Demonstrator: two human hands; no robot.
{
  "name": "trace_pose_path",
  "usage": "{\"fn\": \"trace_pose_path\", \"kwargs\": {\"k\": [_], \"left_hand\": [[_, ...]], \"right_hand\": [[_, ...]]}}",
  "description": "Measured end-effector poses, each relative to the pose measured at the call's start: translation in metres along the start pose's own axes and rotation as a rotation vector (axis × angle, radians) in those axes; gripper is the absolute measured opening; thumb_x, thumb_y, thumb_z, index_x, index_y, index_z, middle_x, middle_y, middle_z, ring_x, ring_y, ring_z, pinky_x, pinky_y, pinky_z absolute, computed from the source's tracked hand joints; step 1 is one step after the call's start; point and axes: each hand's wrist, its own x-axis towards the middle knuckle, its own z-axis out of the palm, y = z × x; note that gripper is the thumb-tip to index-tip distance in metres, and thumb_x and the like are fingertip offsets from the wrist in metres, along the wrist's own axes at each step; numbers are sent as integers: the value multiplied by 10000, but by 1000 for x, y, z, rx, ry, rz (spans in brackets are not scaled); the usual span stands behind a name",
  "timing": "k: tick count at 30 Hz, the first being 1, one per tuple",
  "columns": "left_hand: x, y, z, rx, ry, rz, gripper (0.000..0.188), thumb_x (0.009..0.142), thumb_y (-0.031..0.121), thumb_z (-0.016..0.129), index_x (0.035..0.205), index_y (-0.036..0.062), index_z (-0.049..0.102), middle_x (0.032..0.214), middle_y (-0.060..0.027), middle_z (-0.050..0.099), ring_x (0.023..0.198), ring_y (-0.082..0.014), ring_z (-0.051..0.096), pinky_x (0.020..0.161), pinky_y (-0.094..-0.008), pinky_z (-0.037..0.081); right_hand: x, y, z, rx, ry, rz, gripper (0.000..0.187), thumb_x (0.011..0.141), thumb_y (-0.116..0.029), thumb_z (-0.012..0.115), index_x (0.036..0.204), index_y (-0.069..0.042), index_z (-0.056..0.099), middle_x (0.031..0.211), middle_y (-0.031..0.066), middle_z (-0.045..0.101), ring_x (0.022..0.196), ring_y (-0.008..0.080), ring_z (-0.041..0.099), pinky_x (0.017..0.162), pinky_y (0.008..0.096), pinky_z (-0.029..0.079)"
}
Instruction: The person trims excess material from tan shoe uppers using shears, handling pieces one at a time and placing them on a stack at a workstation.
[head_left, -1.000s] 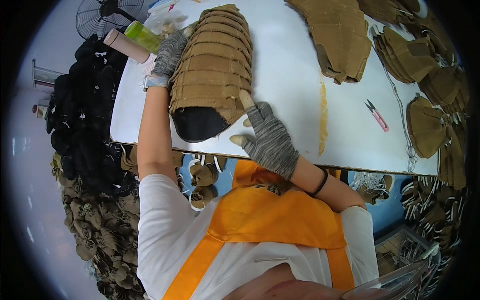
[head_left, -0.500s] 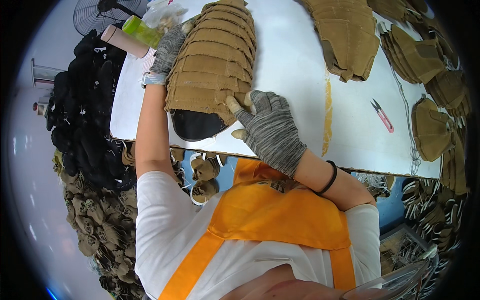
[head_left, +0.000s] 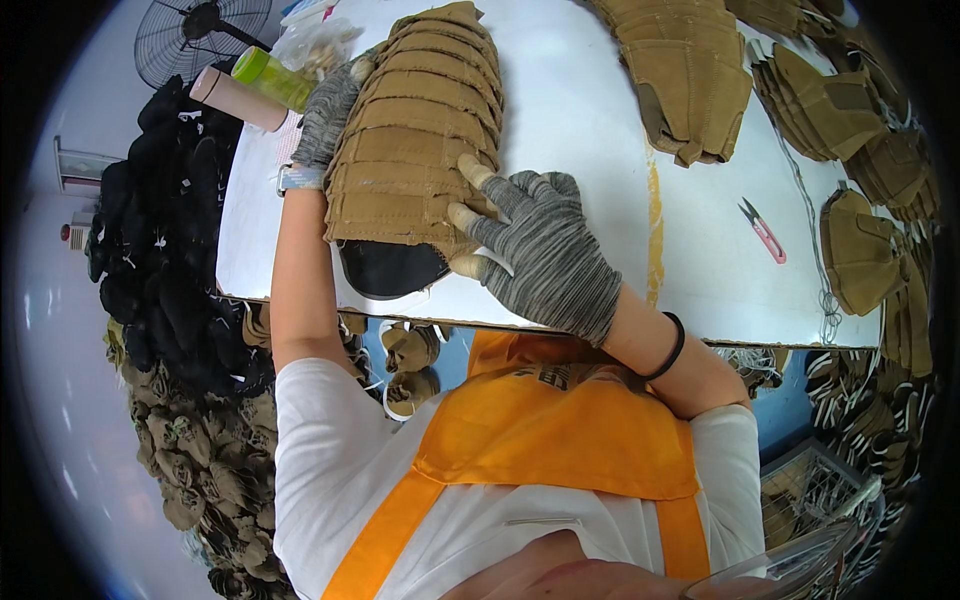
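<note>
A long row of overlapping brown fabric pieces [head_left: 415,155] lies on the white table, with a smooth black piece [head_left: 392,270] showing under its near end. Along the row's far left side rests my left hand [head_left: 330,118], in a grey knit glove with cream fingertips. One of its fingertips touches the row's edge; the other fingers are mostly hidden. My right hand [head_left: 550,250], gloved alike, is open at the row's near right edge. Its spread fingertips lie against the brown layers.
Pink-handled thread snips [head_left: 763,232] lie to the right on the white table [head_left: 580,130]. More brown stacks [head_left: 690,80] line the far and right sides. A pink bottle [head_left: 238,98] and a green-lidded bottle [head_left: 272,78] stand far left. Black pieces [head_left: 165,230] are heaped beyond the left edge.
My right hand's fingers have spread and shifted a little up along the row's edge, the pinch loosened. My left hand stays at the row's left side.
</note>
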Motion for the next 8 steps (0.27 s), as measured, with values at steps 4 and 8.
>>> {"fn": "trace_pose_path", "kwargs": {"k": [4,8], "left_hand": [[2,5,0,-713,-40,-411,328,954,195,421,1209,24,538,1151,-132,584,1043,-248,551,894,-331,430],[9,15,-4,-573,-23,-408,334,954,204,423,1228,48,532,1186,-129,569,1076,-250,541,930,-335,410]], "right_hand": [[3,9,0,78,9,-11,489,838,-413,549,1171,-55,577,1306,174,467,981,267,528,933,411,307],[7,1,-3,301,57,244,594,741,-317,709,1221,-34,505,1168,157,577,823,265,557,825,381,408]]}}
